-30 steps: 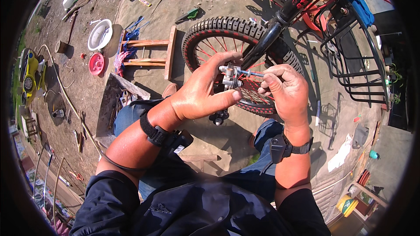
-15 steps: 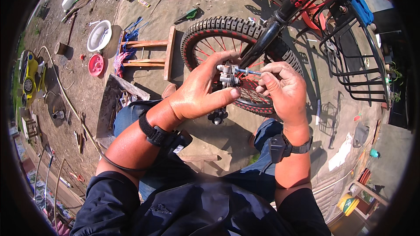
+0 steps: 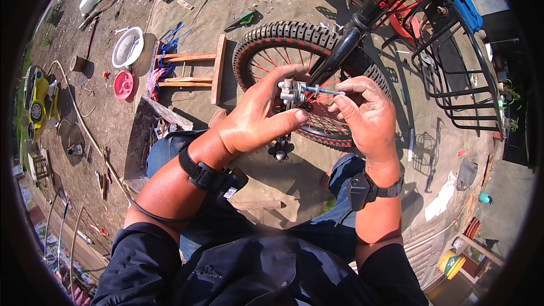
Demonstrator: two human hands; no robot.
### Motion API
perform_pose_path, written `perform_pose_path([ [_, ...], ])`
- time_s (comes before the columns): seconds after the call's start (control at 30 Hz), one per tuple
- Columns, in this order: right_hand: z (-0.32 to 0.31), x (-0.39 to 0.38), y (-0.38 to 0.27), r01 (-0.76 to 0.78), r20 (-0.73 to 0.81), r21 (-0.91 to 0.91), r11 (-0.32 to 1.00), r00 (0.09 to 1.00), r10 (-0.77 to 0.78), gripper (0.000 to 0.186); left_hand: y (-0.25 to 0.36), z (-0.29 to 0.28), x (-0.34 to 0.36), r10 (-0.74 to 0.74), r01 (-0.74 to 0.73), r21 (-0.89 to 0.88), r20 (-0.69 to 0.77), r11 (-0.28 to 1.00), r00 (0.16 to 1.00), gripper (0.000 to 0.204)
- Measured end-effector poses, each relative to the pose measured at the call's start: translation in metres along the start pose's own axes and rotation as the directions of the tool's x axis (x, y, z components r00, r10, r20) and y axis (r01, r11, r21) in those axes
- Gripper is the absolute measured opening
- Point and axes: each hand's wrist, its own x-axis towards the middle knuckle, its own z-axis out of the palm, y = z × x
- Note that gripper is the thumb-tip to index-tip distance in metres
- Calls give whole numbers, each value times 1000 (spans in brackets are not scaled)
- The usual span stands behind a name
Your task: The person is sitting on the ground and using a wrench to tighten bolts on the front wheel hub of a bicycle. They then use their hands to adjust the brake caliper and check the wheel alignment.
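My left hand (image 3: 262, 105) is closed around a silver metal clamp-like part (image 3: 290, 92), its thumb stretched along the near side. A bluish-silver bolt (image 3: 321, 90) juts from that part toward the right. My right hand (image 3: 367, 114) pinches the bolt's outer end between thumb and fingers. Just beyond both hands is a bicycle's front wheel (image 3: 289, 29) with a knobby black tyre and red spokes. The black fork (image 3: 341, 51) runs down to it. Below the clamp part a dark fitting with a shiny centre (image 3: 280, 150) shows; what it joins is hidden.
A wooden stool (image 3: 218, 71) lies on its side to the left, near a white basin (image 3: 128, 47) and a pink bowl (image 3: 123, 84). A metal tray of tools (image 3: 148, 124) stands beside my left knee. A black wire rack (image 3: 459, 79) is on the right.
My right hand's fingers have shifted on the bolt, and more of its length shows. The clamp part has turned slightly in my left hand, which otherwise stays in place.
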Motion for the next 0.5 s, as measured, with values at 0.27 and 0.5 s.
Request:
perform_pose_path([
  [0.27, -1, 0, -6, -312, 35, 179, 933, 950, 311, 21, 2, 1, 0, -33, 32, -36, -25, 999, 999, 75],
  [0.5, 3, 0, -2, -99, -11, 91, 991, 995, 100, 16, -5, -4, 2, -4, 4, -10, -51, 1000, 999, 69],
])
